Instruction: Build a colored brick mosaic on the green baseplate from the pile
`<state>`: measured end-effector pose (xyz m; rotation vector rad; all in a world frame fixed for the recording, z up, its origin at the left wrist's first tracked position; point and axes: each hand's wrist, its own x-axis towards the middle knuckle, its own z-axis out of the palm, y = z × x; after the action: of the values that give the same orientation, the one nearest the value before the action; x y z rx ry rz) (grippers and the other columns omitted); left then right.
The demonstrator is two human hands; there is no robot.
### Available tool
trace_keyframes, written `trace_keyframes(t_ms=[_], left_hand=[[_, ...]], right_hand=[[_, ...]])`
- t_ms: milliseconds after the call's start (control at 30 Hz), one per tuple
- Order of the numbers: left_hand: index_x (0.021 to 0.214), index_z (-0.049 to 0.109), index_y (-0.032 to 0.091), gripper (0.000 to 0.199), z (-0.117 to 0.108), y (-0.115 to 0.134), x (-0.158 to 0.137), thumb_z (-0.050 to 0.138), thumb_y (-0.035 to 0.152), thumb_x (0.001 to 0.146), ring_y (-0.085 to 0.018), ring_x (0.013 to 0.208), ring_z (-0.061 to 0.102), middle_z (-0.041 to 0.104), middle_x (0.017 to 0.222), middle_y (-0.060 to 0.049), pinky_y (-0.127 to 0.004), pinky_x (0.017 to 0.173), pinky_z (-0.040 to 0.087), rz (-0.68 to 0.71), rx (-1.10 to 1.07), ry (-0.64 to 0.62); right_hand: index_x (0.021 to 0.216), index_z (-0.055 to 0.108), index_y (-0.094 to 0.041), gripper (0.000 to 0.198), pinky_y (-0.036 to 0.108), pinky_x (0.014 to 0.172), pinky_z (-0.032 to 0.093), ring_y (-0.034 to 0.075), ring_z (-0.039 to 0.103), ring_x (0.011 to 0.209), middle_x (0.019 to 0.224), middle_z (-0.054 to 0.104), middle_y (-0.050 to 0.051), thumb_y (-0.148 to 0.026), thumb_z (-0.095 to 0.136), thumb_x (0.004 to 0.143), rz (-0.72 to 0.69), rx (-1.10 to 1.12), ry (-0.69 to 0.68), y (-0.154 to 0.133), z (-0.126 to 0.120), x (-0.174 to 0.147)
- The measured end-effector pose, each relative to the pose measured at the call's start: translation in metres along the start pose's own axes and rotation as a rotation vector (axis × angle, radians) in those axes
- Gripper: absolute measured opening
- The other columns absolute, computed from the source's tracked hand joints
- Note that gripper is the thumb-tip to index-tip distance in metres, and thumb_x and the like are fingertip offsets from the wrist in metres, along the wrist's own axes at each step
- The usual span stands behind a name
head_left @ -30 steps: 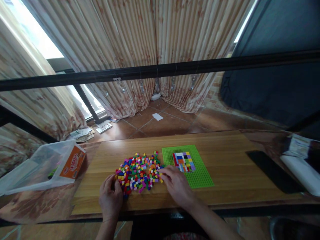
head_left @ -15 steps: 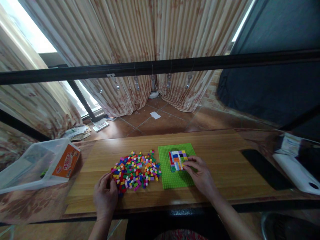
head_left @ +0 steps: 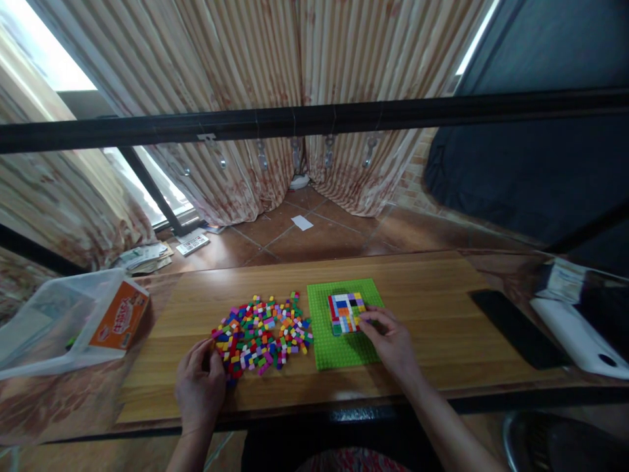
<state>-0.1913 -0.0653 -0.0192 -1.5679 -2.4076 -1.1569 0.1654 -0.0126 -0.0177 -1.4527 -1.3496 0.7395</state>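
A green studded baseplate lies on the wooden board, carrying a compact block of multicoloured bricks. My right hand rests at the right side of that block, thumb and forefinger pinched together at its front right corner. Whatever lies between those fingertips is too small to make out. To the left of the plate spreads a loose pile of small toy bricks in many colours. Curled at the left edge of the pile is my left hand, its fingertips drawn together; what they hold is hidden.
A clear plastic bin with an orange label stands left of the wooden board. On the right lie a black flat object and a white device. A black bar crosses beyond the table, with small hooks hanging from it.
The whole view has shifted slightly, moving the scene a little left and up. Both hands keep nearly the same places beside the pile and the brick block.
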Motion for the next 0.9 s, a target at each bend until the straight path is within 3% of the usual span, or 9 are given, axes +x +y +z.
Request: trace_keyframes(t_ms=[233, 433, 700, 800, 900], left_hand=[[0.093, 0.066, 0.018, 0.025, 0.0, 0.0, 0.0, 0.048, 0.03, 0.08, -0.026, 0.099, 0.061, 0.067, 0.102, -0.01, -0.043, 0.093, 0.048, -0.004, 0.004, 0.011], [0.096, 0.067, 0.016, 0.027, -0.001, 0.003, -0.001, 0.048, 0.03, 0.081, -0.025, 0.1, 0.061, 0.067, 0.104, -0.011, -0.041, 0.094, 0.048, -0.01, 0.024, 0.007], [0.097, 0.067, 0.016, 0.028, 0.001, 0.001, -0.001, 0.048, 0.029, 0.081, -0.025, 0.1, 0.06, 0.067, 0.103, -0.011, -0.041, 0.093, 0.048, -0.012, 0.025, 0.008], [0.095, 0.067, 0.017, 0.026, 0.001, 0.001, -0.001, 0.048, 0.029, 0.081, -0.024, 0.1, 0.06, 0.066, 0.102, -0.01, -0.04, 0.093, 0.048, -0.02, -0.002, 0.02], [0.095, 0.067, 0.017, 0.026, 0.001, 0.001, -0.002, 0.047, 0.029, 0.082, -0.024, 0.1, 0.06, 0.066, 0.102, -0.01, -0.039, 0.092, 0.048, -0.009, -0.025, 0.031]], right_hand=[[0.082, 0.069, -0.019, 0.024, 0.04, 0.085, 0.047, 0.022, 0.061, 0.093, 0.096, 0.066, 0.008, -0.041, 0.066, 0.074, 0.041, 0.02, 0.065, 0.003, 0.005, 0.002], [0.081, 0.069, -0.018, 0.027, 0.037, 0.075, 0.049, 0.02, 0.062, 0.078, 0.083, 0.068, 0.006, -0.043, 0.069, 0.07, 0.129, 0.064, 0.059, 0.003, 0.008, 0.002], [0.08, 0.069, -0.018, 0.029, 0.036, 0.073, 0.05, 0.02, 0.063, 0.074, 0.083, 0.069, 0.005, -0.044, 0.072, 0.067, 0.18, 0.13, 0.044, 0.007, 0.008, 0.003], [0.084, 0.069, -0.018, 0.031, 0.039, 0.075, 0.05, 0.021, 0.063, 0.077, 0.085, 0.069, 0.007, -0.046, 0.068, 0.071, 0.131, 0.054, 0.013, 0.002, 0.003, 0.002], [0.085, 0.069, -0.019, 0.029, 0.041, 0.082, 0.048, 0.024, 0.061, 0.09, 0.094, 0.067, 0.009, -0.046, 0.062, 0.077, -0.047, -0.118, 0.103, -0.012, 0.0, -0.006]])
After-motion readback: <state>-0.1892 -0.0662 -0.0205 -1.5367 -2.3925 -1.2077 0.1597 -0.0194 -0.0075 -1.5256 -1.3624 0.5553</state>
